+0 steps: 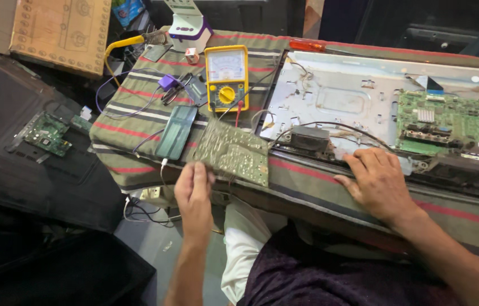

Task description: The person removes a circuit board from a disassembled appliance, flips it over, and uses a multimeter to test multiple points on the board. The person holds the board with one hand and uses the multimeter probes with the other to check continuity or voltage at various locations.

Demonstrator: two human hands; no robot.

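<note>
At the near edge of the bench (307,187), a bare circuit board (232,152) lies solder side up on the striped cloth (132,113), tilted, with its near left corner pinched by the left hand (193,195). That hand's fingers are closed on the board's edge, thumb side up, while the wrist hangs off the bench front. The right hand (378,182) is well apart from it, laid flat and palm down on the cloth, fingers spread, fingertips touching the lower rim of the opened television back panel (336,96); it grips nothing.

Just left of the board a dark green phone (176,131) lies face up with a white cable running off its near end. Behind the board stands a yellow analog multimeter (226,76), its red and black leads trailing down toward the board. Left of the meter sit a small purple plug (167,81) and a pair of scissors or pliers, too small to tell which. Farther back are a white and purple stand (189,25) and a yellow-handled soldering iron (126,44).

On the metal panel to the right, a green main board (440,116) is mounted near the far right end, and a black block (309,137) with loose wires rests at the panel's lower rim. A red screwdriver (307,45) lies along the panel's top edge. Off the bench to the left, another small green board (48,133) sits on a black television back, and a cardboard box (61,31) stands behind it.
</note>
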